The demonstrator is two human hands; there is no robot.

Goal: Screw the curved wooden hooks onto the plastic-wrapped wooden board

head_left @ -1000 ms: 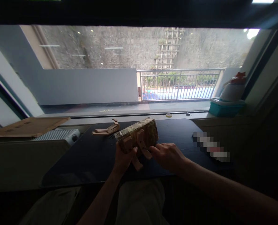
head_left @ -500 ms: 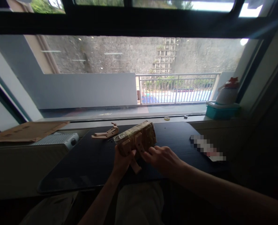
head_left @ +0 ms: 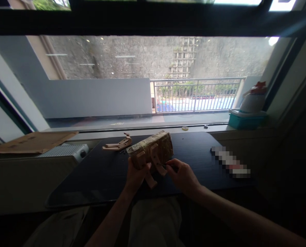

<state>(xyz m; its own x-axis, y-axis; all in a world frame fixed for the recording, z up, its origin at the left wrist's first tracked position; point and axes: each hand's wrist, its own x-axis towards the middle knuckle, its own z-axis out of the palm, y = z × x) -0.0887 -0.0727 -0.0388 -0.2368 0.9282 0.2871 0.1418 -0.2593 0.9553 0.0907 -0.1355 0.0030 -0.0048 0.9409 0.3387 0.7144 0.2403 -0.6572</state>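
My left hand point(head_left: 135, 175) grips the near left end of a light wooden block-like assembly point(head_left: 154, 151) held tilted over the dark table point(head_left: 96, 175). Two wooden hook-shaped pieces point(head_left: 156, 161) stick out of its near face. My right hand point(head_left: 183, 175) is closed in a pinch right beside those hooks, holding a thin dark pin-like item too small to name.
Loose wooden hook pieces point(head_left: 118, 143) lie on the table's far left. A flat cardboard sheet point(head_left: 30, 141) rests over a white ribbed appliance point(head_left: 65, 150) at left. A teal box point(head_left: 247, 120) with a white bundle sits on the windowsill at right. A small tape roll point(head_left: 185, 128) lies on the sill.
My right hand has drawn back a little from the wooden assembly and now pinches a small dark item. The left hand keeps its grip.
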